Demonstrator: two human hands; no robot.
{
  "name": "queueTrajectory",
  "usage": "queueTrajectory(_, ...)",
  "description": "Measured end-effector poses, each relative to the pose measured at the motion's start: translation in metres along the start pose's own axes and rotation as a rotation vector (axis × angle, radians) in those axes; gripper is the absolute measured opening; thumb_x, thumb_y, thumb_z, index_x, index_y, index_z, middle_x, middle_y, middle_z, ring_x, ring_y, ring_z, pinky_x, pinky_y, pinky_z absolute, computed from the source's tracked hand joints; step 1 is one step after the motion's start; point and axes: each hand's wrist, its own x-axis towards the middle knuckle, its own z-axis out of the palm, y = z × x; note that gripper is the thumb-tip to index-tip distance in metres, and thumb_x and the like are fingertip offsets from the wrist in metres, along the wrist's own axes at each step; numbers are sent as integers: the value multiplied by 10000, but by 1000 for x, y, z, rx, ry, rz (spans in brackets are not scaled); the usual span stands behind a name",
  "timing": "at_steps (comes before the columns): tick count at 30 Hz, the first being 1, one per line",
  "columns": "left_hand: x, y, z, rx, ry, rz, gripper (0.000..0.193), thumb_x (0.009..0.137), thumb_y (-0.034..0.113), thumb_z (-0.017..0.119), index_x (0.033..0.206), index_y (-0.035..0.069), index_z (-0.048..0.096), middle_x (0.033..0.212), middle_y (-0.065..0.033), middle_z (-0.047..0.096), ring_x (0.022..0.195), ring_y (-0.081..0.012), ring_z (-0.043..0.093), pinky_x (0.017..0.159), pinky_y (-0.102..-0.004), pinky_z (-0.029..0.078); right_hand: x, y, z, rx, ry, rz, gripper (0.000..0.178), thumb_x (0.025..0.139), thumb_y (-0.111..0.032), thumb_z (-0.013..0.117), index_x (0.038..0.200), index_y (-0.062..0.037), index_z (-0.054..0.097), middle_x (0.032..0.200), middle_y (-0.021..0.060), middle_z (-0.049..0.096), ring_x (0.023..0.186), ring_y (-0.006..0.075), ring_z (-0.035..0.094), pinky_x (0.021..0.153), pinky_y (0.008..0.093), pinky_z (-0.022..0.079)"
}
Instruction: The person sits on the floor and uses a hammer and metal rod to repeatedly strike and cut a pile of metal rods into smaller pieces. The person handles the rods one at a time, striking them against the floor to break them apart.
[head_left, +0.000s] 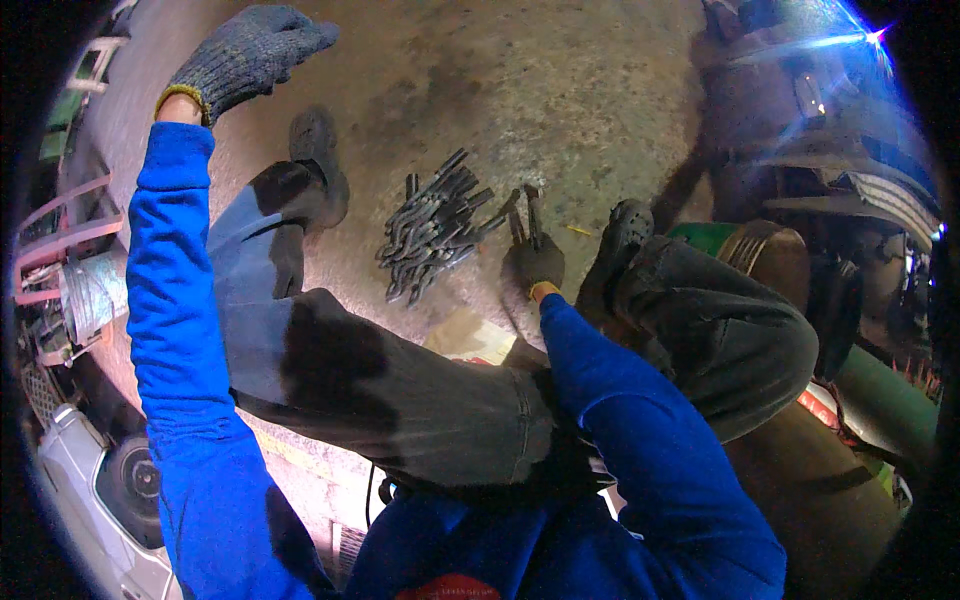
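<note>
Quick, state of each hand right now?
Left hand: partly curled, nothing visible in it; open or closed can't be told.
Right hand: closed on dark metal bars, possibly a tool.

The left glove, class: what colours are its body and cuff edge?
Grey glove with a yellow cuff edge; best seen in the head view.

From here I see my left arm point(180, 300) stretched far out, the left hand point(248, 58) turned inward with fingers point(305, 38) loosely bent. My right arm point(640, 385) reaches forward, the right hand point(536, 265) curled tight.
</note>
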Motion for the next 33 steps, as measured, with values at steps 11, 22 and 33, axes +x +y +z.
queueTrajectory(11, -3, 4, -4, -85, 4, -183, 497, 916, 559, 638, 1096, 102, 715, 877, 2, 651, 689, -121, 584, 602, -286, 506, 0, -18, -8, -233, 9, -11, 382, 792, -386, 675, 1017, -79, 698, 961, 214, 725, 905, 424, 696, 790, 515, 548)
queueTrajectory(22, -4, 6, -10, -117, -17, -206, 528, 904, 575, 643, 1117, 97, 706, 895, -6, 661, 705, -128, 590, 620, -285, 510, 15, -21, -6, -225, 46, -70, 405, 810, -394, 671, 1084, -95, 679, 992, 207, 724, 914, 432, 698, 800, 517, 554)
queueTrajectory(33, 0, 18, -9, -129, -39, -230, 515, 907, 570, 640, 1121, 106, 706, 885, -5, 656, 714, -118, 586, 621, -279, 507, 28, -8, 0, -117, -8, -89, 374, 821, -404, 665, 992, -73, 693, 945, 212, 724, 897, 430, 696, 785, 519, 549)
